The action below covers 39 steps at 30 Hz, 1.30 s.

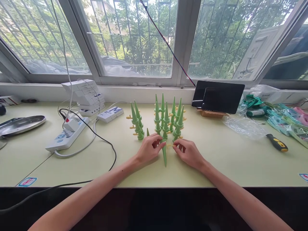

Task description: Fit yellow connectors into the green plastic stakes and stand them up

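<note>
My left hand (pixel 150 148) is closed around the upper part of a green plastic watering spike (pixel 164 155), whose pointed end tilts down toward the table's front. Just to its right, my right hand (pixel 188 152) pinches a small pale-yellow valve piece (pixel 169 146) between thumb and fingers, level with the spike. Whether the piece touches the spike I cannot tell. Behind both hands, several stacked green spikes (pixel 178 126) with yellow side valves stand point up. A smaller group of stacked spikes (pixel 136 120) stands to the left. Another green tip (pixel 148 132) shows behind my left hand.
To the left lie a white power strip (pixel 68 134) with cables, a white box (pixel 110 114) and a metal tray (pixel 24 125). On the right are tablets (pixel 221 98) on a cardboard stand, plastic bags (pixel 247 126) and a screwdriver (pixel 276 142). Windows line the back.
</note>
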{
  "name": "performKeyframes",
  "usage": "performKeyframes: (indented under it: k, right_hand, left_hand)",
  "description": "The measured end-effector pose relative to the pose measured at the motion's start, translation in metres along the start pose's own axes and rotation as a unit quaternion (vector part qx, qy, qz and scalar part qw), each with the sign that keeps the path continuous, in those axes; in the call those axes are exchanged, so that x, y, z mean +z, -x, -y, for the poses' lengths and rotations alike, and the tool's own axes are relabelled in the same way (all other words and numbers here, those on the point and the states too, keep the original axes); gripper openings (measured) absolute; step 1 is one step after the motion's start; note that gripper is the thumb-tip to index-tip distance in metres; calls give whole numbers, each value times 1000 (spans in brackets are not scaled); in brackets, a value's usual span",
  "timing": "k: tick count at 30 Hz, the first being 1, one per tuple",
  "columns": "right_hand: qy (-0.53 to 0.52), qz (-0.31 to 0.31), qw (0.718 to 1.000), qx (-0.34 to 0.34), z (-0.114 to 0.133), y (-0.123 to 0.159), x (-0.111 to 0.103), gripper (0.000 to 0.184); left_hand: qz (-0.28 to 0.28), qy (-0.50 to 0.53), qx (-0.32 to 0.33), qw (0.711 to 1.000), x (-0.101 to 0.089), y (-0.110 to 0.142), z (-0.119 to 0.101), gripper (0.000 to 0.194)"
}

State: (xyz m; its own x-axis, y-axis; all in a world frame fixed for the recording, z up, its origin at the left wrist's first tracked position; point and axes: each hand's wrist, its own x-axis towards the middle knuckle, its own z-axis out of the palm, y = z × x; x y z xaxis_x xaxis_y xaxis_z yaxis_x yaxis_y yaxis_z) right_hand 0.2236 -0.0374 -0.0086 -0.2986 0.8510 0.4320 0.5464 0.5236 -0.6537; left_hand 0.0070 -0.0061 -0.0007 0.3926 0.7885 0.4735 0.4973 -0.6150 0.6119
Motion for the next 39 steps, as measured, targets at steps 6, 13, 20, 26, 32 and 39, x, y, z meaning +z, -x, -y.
performKeyframes:
  k: [6, 13, 20, 26, 32, 39]
  right_hand:
    - [-18, 5, 1000, 0, 1, 0, -1, 10]
    - [-35, 10, 999, 4, 1, 0, -1, 7]
    - [-44, 10, 999, 5, 4, -1, -2, 6]
    - [-50, 2, 999, -1, 2, 0, -1, 3]
    - [-59, -1, 998, -11, -1, 1, -1, 2]
    - [-60, -2, 998, -11, 0, 0, 0, 2]
  left_hand:
    - [4, 10, -1, 1000, 0, 0, 0, 15]
    - [7, 22, 5, 1000, 0, 1, -4, 14]
    - [15, 30, 8, 999, 1, 1, -2, 14]
    - [11, 34, 15, 999, 2, 2, 0, 14]
    - [9, 35, 20, 999, 2, 2, -1, 13]
    - [12, 38, 19, 999, 3, 2, 1, 13]
